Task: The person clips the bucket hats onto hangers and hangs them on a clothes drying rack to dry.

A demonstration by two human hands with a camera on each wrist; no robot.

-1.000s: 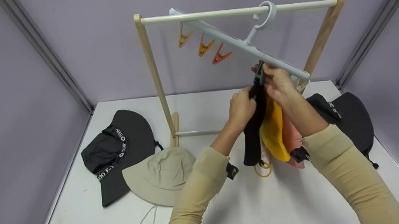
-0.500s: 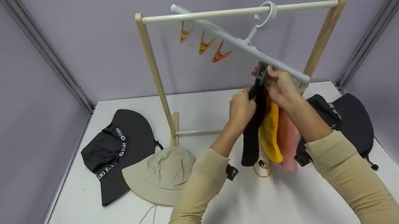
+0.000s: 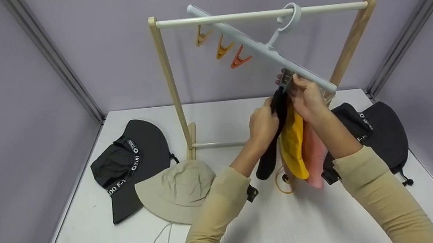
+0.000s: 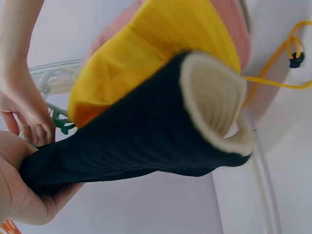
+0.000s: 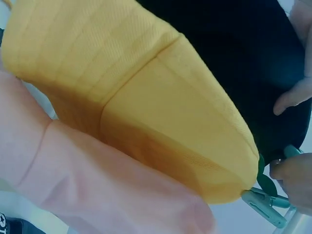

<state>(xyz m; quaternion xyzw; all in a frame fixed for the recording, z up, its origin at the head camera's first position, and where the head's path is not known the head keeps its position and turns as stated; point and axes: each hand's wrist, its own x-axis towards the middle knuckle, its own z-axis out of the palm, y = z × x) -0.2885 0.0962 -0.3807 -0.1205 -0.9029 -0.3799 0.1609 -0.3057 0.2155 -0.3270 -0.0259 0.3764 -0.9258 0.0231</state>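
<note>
My left hand (image 3: pixel 263 124) grips the upper end of a folded black hat (image 3: pixel 267 162). In the left wrist view its cream lining shows at the rolled lower edge. My right hand (image 3: pixel 307 96) pinches a dark clip (image 3: pixel 285 78) under the lower end of the white hanger (image 3: pixel 250 40). The black hat's top is at the clip's mouth; whether the clip bites it is hidden. Beside it hang a yellow hat (image 3: pixel 294 151) and a pink hat (image 3: pixel 314 161). A green clip (image 5: pixel 265 207) holds the yellow hat in the right wrist view.
The hanger tilts down to the right from the rack's white rail (image 3: pixel 221 18). Its raised side carries an orange-red clip (image 3: pixel 240 58) and two yellowish clips. A black hat (image 3: pixel 132 166) and a beige hat (image 3: pixel 179 186) lie left; another black hat (image 3: pixel 382 132) lies right.
The black hat's lower end has swung left, away from the yellow hat. My right hand and the clip have shifted slightly right and down. Both hands keep their hold.
</note>
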